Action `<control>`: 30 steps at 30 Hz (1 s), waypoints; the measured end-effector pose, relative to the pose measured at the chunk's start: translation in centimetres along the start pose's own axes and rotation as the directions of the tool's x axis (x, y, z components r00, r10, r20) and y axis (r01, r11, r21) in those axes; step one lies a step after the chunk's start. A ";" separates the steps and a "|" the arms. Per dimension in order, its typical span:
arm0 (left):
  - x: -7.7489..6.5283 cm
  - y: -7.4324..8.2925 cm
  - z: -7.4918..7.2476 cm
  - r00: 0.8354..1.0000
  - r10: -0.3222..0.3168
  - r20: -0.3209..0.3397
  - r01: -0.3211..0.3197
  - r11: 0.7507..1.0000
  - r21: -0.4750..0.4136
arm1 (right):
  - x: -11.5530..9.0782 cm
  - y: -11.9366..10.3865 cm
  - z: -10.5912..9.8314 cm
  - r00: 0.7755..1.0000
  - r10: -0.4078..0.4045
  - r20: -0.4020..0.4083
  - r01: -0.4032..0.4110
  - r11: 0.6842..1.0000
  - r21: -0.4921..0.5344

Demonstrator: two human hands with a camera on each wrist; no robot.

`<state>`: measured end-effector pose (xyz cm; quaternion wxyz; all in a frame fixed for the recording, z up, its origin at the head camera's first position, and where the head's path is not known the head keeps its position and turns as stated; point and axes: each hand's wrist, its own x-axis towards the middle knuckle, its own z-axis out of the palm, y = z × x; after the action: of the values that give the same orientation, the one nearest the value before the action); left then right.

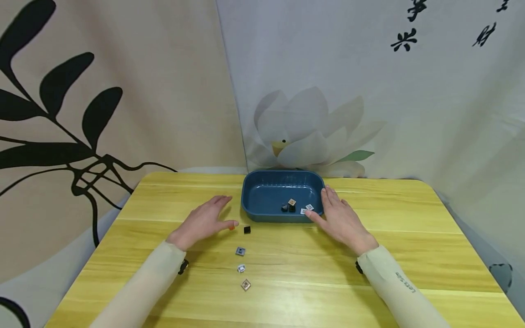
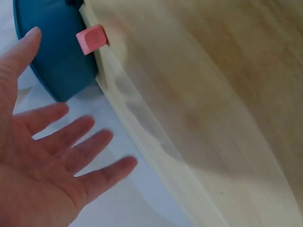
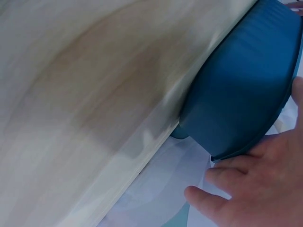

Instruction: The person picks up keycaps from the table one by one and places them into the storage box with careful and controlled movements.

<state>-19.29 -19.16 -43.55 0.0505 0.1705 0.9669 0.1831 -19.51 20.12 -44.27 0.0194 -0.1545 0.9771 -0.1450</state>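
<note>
A blue rectangular dish (image 1: pixel 262 218) stands near the table's back edge, with several small keycaps in it, among them a tan keycap (image 1: pixel 291 202) and a white keycap (image 1: pixel 309 207). My right hand (image 1: pixel 342 221) rests at the dish's right end, fingers fairly straight along the outside and thumb over the near rim. Left of the dish is my left hand (image 1: pixel 203 222), fingers spread and holding nothing. Its thumb partly covers a red keycap (image 2: pixel 92 39) in the head view. Beside that lies a black keycap (image 1: pixel 247 230).
Toward the front, a grey keycap (image 1: pixel 240 251), a white keycap (image 1: pixel 241 269) and a brown keycap (image 1: pixel 245 284) lie in a rough line on the wooden table (image 1: pixel 311 291). A printed curtain (image 1: pixel 172 91) hangs behind the back edge.
</note>
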 end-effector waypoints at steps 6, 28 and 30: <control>-0.2 0.4 0.6 0.999 0.022 0.033 -0.023 0.999 0.029 | 0.0 0.0 0.0 1.000 -0.001 -0.002 0.001 1.000 0.004; -0.1 1.0 1.3 0.983 0.180 -0.026 -0.176 0.977 0.119 | 0.0 0.1 0.1 1.000 -0.008 -0.003 0.008 1.000 0.013; -0.2 1.1 1.2 0.981 0.189 -0.051 -0.182 0.976 0.120 | 0.0 0.1 0.0 1.000 -0.007 -0.003 0.007 1.000 0.014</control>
<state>-18.58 -17.82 -44.19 -0.0066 0.2570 0.9567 0.1362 -19.54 20.23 -44.35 0.0184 -0.1578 0.9755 -0.1520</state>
